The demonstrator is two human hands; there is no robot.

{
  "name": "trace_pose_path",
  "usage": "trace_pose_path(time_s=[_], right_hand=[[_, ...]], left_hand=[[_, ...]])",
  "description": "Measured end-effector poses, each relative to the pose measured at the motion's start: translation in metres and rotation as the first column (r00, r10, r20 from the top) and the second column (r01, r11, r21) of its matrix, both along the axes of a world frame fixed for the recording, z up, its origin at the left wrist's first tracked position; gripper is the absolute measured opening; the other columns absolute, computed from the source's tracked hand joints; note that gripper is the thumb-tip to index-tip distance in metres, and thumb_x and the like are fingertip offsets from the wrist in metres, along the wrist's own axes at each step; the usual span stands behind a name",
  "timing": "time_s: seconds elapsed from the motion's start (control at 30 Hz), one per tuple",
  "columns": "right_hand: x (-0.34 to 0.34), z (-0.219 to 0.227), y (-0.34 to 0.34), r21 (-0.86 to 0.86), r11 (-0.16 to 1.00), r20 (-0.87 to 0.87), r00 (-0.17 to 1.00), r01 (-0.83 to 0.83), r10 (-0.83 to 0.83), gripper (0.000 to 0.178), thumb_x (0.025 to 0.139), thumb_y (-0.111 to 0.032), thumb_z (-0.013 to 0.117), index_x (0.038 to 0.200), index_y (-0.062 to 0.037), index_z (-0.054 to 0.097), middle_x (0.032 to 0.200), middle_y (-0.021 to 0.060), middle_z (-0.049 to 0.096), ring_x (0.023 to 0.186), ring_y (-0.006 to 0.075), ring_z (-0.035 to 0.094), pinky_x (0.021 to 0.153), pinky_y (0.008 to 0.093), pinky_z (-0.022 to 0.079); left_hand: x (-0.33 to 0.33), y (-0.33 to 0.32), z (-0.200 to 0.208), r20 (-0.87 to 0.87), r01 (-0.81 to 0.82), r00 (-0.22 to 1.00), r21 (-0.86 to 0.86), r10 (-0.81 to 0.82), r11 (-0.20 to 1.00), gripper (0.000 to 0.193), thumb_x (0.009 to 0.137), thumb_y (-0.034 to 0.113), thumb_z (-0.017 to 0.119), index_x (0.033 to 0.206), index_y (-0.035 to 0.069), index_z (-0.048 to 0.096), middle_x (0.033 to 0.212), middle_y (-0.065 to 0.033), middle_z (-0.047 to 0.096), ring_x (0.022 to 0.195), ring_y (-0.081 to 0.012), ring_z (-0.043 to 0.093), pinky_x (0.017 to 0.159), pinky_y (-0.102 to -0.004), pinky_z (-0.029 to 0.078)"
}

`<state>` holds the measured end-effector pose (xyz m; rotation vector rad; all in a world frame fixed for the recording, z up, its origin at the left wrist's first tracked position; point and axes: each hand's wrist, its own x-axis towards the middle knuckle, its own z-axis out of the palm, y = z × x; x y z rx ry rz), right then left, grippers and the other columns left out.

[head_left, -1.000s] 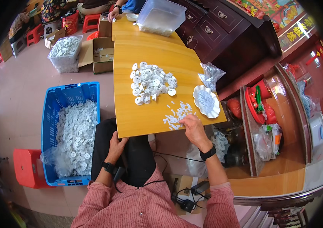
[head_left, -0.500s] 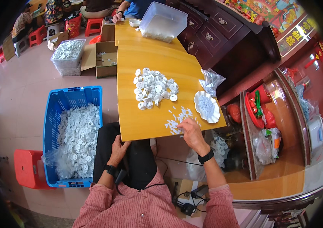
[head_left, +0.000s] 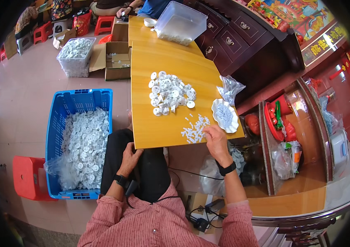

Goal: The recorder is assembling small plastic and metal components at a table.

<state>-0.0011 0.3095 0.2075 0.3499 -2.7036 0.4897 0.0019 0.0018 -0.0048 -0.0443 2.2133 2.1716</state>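
Observation:
My right hand (head_left: 217, 142) is over the right side of a scatter of small white plastic pieces (head_left: 195, 129) at the table's near edge. Its fingers are bent and drawn together at the pieces; whatever they pinch is too small to make out. Low at the table's near left corner, above my thigh, is my left hand (head_left: 129, 159), its fingertips partly hidden by the edge. Farther up the wooden table (head_left: 154, 53) lies a heap of white round plastic parts with stems (head_left: 170, 92). A scalloped white dish (head_left: 229, 128) right of the scatter holds more small pieces.
Left of my legs stands a blue crate (head_left: 105, 96) full of white round parts, by a red stool (head_left: 29, 177). A plastic bag (head_left: 229, 88) and a clear bin (head_left: 191, 18) are on the table. A cardboard box (head_left: 117, 74) stands beyond. Another person's hand (head_left: 122, 12) is at the far end.
My right hand has moved rightward across the small pieces, uncovering more of them. My left hand stays by the table corner. The whole view has shifted slightly.

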Motion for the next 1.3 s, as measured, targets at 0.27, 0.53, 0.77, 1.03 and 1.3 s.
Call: trace_pose_path(time_s=[0.27,0.53,0.77,1.03,1.3], right_hand=[[0.026,-0.004,0.026,0.010,0.991,-0.006,0.991,0.133,-0.133,0.011,0.088,-0.002,0.061,0.095,-0.0016,0.070,0.087,0.0167,0.064,0.082,0.0369,0.063,0.074,0.0440,0.051],[0.029,-0.032,0.016,0.028,0.987,-0.078,0.985,0.159,-0.157,0.026,0.082,0.005,0.058,0.102,-0.0054,0.071,0.098,0.0140,0.061,0.095,0.0342,0.059,0.083,0.0430,0.048],[0.027,-0.036,0.014,0.030,0.989,-0.137,0.980,0.147,-0.142,0.028,0.079,0.010,0.055,0.100,-0.0040,0.069,0.099,0.0134,0.062,0.097,0.0345,0.060,0.086,0.0420,0.048],[0.044,-0.026,0.013,-0.251,0.952,-0.088,0.975,0.178,-0.206,0.022,0.086,0.008,0.058,0.104,-0.0008,0.068,0.105,0.0156,0.064,0.097,0.0360,0.061,0.084,0.0415,0.051],[-0.006,-0.004,-0.017,-0.074,0.997,-0.132,0.991,0.011,-0.021,0.039,0.078,0.013,0.054,0.113,-0.0001,0.066,0.115,0.0153,0.064,0.106,0.0349,0.059,0.092,0.0425,0.047]], left_hand=[[0.000,0.000,-0.002,-0.019,-0.008,1.000,-0.026,0.008,1.000,0.045,0.090,0.031,0.071,0.116,-0.003,0.058,0.109,-0.0222,0.068,0.106,-0.0325,0.066,0.090,-0.0394,0.050],[0.000,0.001,-0.005,-0.008,0.007,1.000,0.033,-0.007,0.999,0.042,0.089,0.029,0.070,0.112,-0.004,0.058,0.104,-0.0205,0.069,0.101,-0.0292,0.067,0.086,-0.0372,0.050],[0.001,0.001,0.003,-0.011,0.008,1.000,0.038,-0.007,0.999,0.038,0.091,0.027,0.070,0.111,-0.003,0.057,0.103,-0.0163,0.069,0.098,-0.0232,0.066,0.085,-0.0350,0.050],[0.000,-0.001,-0.004,0.007,0.030,1.000,0.060,-0.030,0.998,0.037,0.092,0.024,0.068,0.116,-0.002,0.057,0.107,-0.0152,0.068,0.102,-0.0229,0.065,0.088,-0.0344,0.049],[0.001,-0.002,-0.015,0.035,0.069,0.997,0.046,-0.071,0.997,0.038,0.095,0.021,0.066,0.124,-0.002,0.057,0.115,-0.0154,0.067,0.110,-0.0250,0.064,0.094,-0.0351,0.048]])
